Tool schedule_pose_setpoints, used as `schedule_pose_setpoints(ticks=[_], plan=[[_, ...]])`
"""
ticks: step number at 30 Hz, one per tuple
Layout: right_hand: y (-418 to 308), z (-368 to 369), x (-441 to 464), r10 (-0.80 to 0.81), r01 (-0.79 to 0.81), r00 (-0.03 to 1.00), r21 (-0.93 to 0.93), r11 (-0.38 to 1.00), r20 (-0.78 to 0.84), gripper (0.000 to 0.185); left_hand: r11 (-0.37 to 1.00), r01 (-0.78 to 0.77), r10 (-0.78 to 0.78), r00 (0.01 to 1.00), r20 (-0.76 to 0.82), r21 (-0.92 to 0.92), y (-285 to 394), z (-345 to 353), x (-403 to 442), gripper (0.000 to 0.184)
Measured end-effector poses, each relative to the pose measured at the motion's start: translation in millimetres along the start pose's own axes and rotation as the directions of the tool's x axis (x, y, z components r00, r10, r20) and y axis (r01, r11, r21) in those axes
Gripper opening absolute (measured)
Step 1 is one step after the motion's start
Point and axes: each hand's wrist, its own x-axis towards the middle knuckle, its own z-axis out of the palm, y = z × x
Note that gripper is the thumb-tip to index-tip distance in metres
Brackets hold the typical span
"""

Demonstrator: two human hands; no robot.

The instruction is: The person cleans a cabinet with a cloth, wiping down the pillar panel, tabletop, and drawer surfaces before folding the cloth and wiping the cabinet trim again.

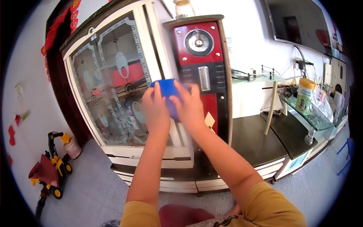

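A blue object, perhaps a folded cloth or a soft container, is held up between both hands in front of the cabinet. My left hand grips its left side, its fingers smeared a little by motion. On the other side my right hand has its fingers bent round the object. The palms hide much of it, so its exact kind is unclear. Behind the hands stand the glass-doored cabinet and a red and black speaker tower.
A glass jar tops the speaker. To the right are a low dark-topped cabinet, glass shelves and a yellow-lidded can. A wall television hangs above. On the floor at left sits a toy digger.
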Motion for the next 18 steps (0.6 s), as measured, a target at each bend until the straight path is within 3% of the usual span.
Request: schedule_pose_setpoints(ticks=[1,3,4,9,18], plan=[[-2,-4,-10,0.012,-0.012,1.0,-0.008,1.0,-0.003,0.049,0.988,-0.057,0.055,0.998,0.018,0.145,0,-1,-10,0.052],[2,-8,-30,0.065,-0.065,0.997,0.003,0.998,0.047,0.049,0.978,0.201,-0.195,0.976,0.095,-0.063,-8,6,-31,0.053],[3,-10,-38,0.064,-0.063,0.996,-0.019,0.998,0.055,0.049,0.977,0.2,-0.194,0.978,0.077,-0.075,-11,9,-43,0.053],[10,-14,-65,0.042,-0.041,0.998,-0.008,0.999,0.043,0.049,0.989,-0.048,0.042,0.998,0.046,0.142,-15,6,-75,0.053],[9,-17,-69,0.044,-0.044,0.998,-0.005,0.999,0.05,0.05,0.995,-0.055,0.052,0.998,0.038,0.083,-18,6,-81,0.058]])
